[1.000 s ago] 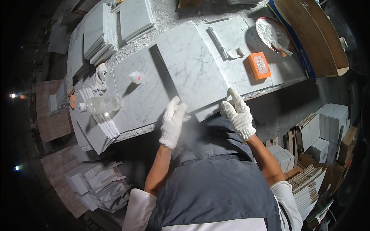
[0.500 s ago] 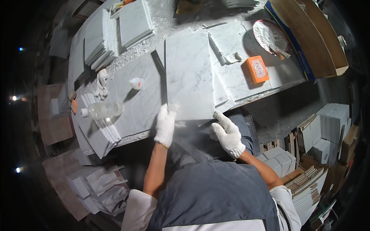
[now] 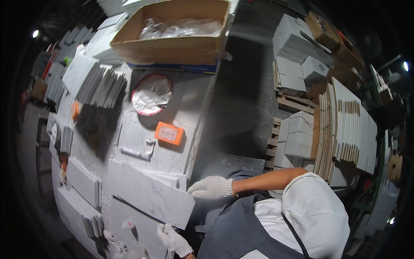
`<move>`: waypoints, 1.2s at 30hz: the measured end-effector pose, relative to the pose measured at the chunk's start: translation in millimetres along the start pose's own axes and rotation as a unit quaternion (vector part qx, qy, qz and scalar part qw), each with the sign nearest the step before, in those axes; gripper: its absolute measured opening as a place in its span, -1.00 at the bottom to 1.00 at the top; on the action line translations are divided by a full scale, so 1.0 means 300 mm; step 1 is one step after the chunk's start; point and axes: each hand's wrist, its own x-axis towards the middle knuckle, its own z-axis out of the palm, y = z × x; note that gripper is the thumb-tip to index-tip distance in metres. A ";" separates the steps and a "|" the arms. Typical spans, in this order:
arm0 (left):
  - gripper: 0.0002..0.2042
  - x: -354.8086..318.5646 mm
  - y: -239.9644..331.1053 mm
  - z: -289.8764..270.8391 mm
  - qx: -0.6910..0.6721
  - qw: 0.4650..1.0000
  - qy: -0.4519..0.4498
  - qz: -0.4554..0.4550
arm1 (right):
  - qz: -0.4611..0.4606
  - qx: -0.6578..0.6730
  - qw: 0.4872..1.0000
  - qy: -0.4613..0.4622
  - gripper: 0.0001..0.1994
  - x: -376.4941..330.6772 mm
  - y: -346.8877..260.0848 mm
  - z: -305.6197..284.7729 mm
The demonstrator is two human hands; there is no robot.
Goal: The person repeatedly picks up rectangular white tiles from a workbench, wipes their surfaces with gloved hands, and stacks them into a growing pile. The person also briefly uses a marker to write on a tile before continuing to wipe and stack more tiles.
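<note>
A dim stone workshop seen from above through a fisheye lens. A dusty white worktable (image 3: 189,103) runs down the left half, with dark floor to its right and stacks of pale boxed tiles (image 3: 297,138) on wooden pallets beyond.

On the table's near end lies a large rectangular marble slab (image 3: 148,192), white with faint grey veining, flat and tilted diagonally in the view, resting partly over other slabs. Its near corner overhangs the table edge toward the person.

The right hand (image 3: 211,187), in a white glove, rests at the slab's right edge with fingers loosely curled toward it; it seems to touch the edge, though the view is too warped to be sure of a firm hold. The left hand (image 3: 172,239), also gloved, sits at the slab's lower corner with fingers partly closed against the edge.

The slab looks heavy, rigid and brittle, with smooth dusty faces that could slip. The two long edges, one per hand, seem the best places to hold it, keeping corners away from knocks.

Farther up the table are an orange rectangular block (image 3: 169,133), a round red-rimmed dish (image 3: 152,94) holding crumpled clear plastic, a fanned row of grey tiles (image 3: 103,86), and an open cardboard box (image 3: 172,45).
</note>
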 end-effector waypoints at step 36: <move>-0.47 0.960 0.329 0.338 0.235 0.938 0.026 0.251 | -0.081 -0.033 0.996 -0.013 -0.60 0.111 0.379 -0.096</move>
